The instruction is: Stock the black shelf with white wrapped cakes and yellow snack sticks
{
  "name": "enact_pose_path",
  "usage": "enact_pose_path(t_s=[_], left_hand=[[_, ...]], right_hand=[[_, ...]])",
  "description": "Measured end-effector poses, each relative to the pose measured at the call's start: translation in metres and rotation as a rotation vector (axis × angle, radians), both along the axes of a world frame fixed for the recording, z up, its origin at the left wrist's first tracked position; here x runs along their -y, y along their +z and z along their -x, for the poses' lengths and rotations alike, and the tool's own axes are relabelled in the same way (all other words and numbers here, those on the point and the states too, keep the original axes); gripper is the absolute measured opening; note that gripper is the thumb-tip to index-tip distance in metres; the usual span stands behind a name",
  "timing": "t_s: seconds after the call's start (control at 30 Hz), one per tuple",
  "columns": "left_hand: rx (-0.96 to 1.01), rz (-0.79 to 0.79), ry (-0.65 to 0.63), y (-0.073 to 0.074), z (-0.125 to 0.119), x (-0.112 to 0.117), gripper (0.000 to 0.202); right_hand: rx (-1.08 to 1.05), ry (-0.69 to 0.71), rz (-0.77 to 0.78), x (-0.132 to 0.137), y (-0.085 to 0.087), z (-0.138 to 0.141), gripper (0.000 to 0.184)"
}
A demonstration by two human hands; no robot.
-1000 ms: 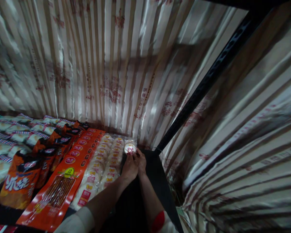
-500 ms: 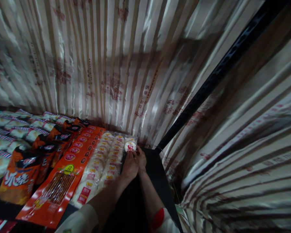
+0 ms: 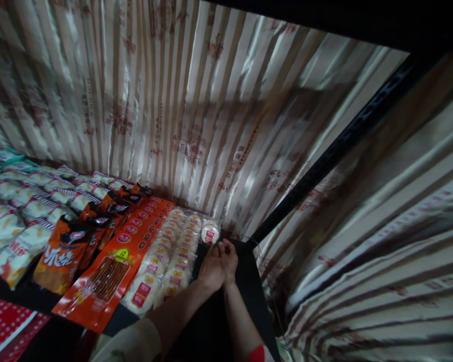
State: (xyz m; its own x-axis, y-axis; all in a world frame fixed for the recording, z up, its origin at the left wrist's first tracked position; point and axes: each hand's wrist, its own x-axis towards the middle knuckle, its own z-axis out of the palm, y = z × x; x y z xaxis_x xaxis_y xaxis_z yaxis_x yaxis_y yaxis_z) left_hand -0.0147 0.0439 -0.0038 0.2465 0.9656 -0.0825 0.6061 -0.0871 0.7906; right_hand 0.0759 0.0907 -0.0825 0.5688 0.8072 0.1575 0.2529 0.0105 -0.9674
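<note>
A round white rice cracker packet (image 3: 210, 233) with a red label lies at the back of the black shelf, beside two rows of similar packets. Just below its front edge are my left hand (image 3: 212, 269) and my right hand (image 3: 228, 259), side by side with fingers curled in and fingertips close together. Whether the fingertips still touch the wrapper, or pinch anything small, is hidden. Left of my hands runs a row of rice cracker packets (image 3: 177, 271), and a second row (image 3: 147, 281) stands beyond it.
Flat orange packs of brown sticks (image 3: 107, 276) overlap to the left, then orange and black snack bags (image 3: 62, 256) and white bags (image 3: 20, 254). A black shelf post (image 3: 324, 151) slants up at the right. Striped shiny sheeting (image 3: 196, 110) hangs behind.
Both hands have drawn slightly back from the round packet, which now sits uncovered in front of them. The view has shifted, showing more of the bags at left and a dark bar above.
</note>
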Motion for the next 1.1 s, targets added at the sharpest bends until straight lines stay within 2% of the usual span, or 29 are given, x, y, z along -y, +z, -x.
enact_pose_path(t_s=[0.2, 0.33, 0.53, 0.7, 0.8, 0.97, 1.1], left_hand=[[-0.019, 0.047, -0.018, 0.018, 0.016, 0.038, 0.042], [0.0, 0.02, 0.004, 0.017, 0.023, 0.068, 0.04], [0.026, -0.065, 0.032, 0.002, 0.04, 0.119, 0.043], [0.101, -0.15, -0.013, -0.005, 0.074, 0.167, 0.043], [0.133, -0.193, -0.03, -0.015, 0.096, 0.193, 0.044], [0.072, -0.172, -0.062, -0.041, 0.134, 0.226, 0.042], [0.003, -0.154, -0.139, -0.059, 0.167, 0.243, 0.039]], right_hand=[[0.024, 0.018, 0.007, 0.031, 0.012, 0.008, 0.049], [-0.058, 0.026, -0.014, 0.059, 0.024, 0.023, 0.045], [-0.195, 0.045, -0.039, 0.112, 0.035, 0.052, 0.042], [-0.186, 0.106, -0.043, 0.162, 0.039, 0.081, 0.04], [-0.156, 0.132, -0.028, 0.19, 0.04, 0.105, 0.039], [-0.129, 0.182, 0.025, 0.231, 0.031, 0.144, 0.038], [-0.067, 0.267, 0.107, 0.254, 0.013, 0.168, 0.04]])
